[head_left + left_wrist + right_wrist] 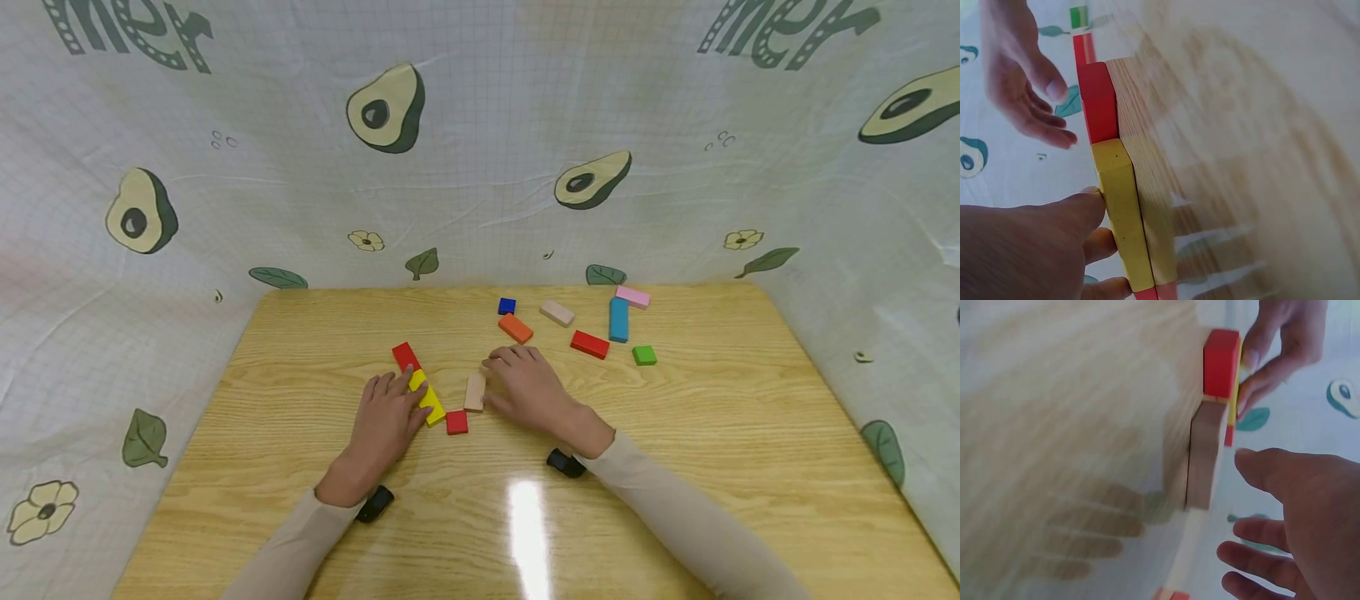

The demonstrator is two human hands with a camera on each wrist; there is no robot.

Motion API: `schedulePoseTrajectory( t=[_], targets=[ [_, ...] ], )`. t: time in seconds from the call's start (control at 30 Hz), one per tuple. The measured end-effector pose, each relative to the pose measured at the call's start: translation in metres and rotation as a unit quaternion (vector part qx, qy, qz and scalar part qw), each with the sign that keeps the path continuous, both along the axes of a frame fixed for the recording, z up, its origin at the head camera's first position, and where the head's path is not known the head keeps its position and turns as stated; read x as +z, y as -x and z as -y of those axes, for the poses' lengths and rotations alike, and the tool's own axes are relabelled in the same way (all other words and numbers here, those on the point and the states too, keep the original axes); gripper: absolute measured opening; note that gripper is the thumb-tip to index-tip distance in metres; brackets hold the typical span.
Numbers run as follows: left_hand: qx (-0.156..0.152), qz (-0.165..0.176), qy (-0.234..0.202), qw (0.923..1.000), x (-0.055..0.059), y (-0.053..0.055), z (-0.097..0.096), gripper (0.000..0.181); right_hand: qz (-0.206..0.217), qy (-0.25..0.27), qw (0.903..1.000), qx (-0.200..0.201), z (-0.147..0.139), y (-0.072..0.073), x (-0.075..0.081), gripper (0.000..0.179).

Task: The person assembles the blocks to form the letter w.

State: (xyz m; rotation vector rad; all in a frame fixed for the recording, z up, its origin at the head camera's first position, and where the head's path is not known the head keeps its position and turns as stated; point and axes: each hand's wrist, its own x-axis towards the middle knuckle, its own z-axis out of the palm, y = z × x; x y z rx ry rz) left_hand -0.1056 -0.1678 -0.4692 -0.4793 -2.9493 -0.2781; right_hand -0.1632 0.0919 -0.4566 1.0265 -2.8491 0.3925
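My left hand (381,423) rests its thumb and fingertips on a long yellow block (431,405). A red block (406,357) touches the yellow block's far end. At its near end sits a small red block (457,422), with a pale wooden block (475,392) standing off from it at an angle; together they form a V shape. Beside the pale wooden block hovers my right hand (531,388), its fingers spread and loosely bent. In the right wrist view, a gap shows between that hand's thumb (1260,467) and the pale wooden block (1205,456).
Toward the back right lie a blue cube (507,307), an orange block (515,328), another pale block (557,313), a red block (590,344), a long blue block (618,320), a pink block (632,297) and a green block (644,356). A printed cloth (480,208) hangs behind the table.
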Motion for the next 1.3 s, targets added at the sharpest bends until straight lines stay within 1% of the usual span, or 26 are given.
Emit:
schedulePoseTrajectory(
  t=[0.23, 0.4, 0.47, 0.53, 0.7, 0.9, 1.13, 1.3],
  targets=[
    [0.000, -0.004, 0.006, 1.0000, 0.000, -0.001, 0.000, 0.039, 0.014, 0.008, 0.9993, -0.035, -0.015, 0.017, 0.003, 0.050],
    [-0.001, -0.008, 0.011, 0.9999, 0.001, -0.001, 0.000, 0.038, 0.003, 0.014, 0.9987, -0.049, -0.027, 0.034, 0.004, 0.050],
    [-0.001, -0.009, 0.013, 0.9999, 0.002, -0.001, 0.000, 0.038, -0.003, 0.010, 0.9983, -0.057, -0.031, 0.040, 0.004, 0.050],
    [0.000, -0.009, 0.014, 0.9999, 0.002, 0.000, 0.000, 0.038, -0.001, 0.009, 0.9978, -0.066, -0.034, 0.046, 0.003, 0.050],
    [0.003, 0.001, 0.011, 0.9999, 0.003, 0.000, -0.001, 0.039, 0.003, -0.005, 0.9967, -0.081, -0.038, 0.057, 0.002, 0.052],
    [0.004, 0.005, 0.008, 0.9999, 0.004, -0.001, -0.001, 0.040, 0.011, -0.006, 0.9968, -0.079, -0.038, 0.063, 0.000, 0.049],
    [0.004, -0.002, 0.009, 0.9999, 0.003, -0.002, -0.001, 0.039, 0.019, -0.014, 0.9966, -0.079, -0.035, 0.065, -0.001, 0.048],
    [0.007, 0.001, 0.012, 0.9999, 0.003, -0.001, -0.001, 0.039, 0.021, -0.019, 0.9964, -0.080, -0.032, 0.065, -0.001, 0.049]
  ],
)
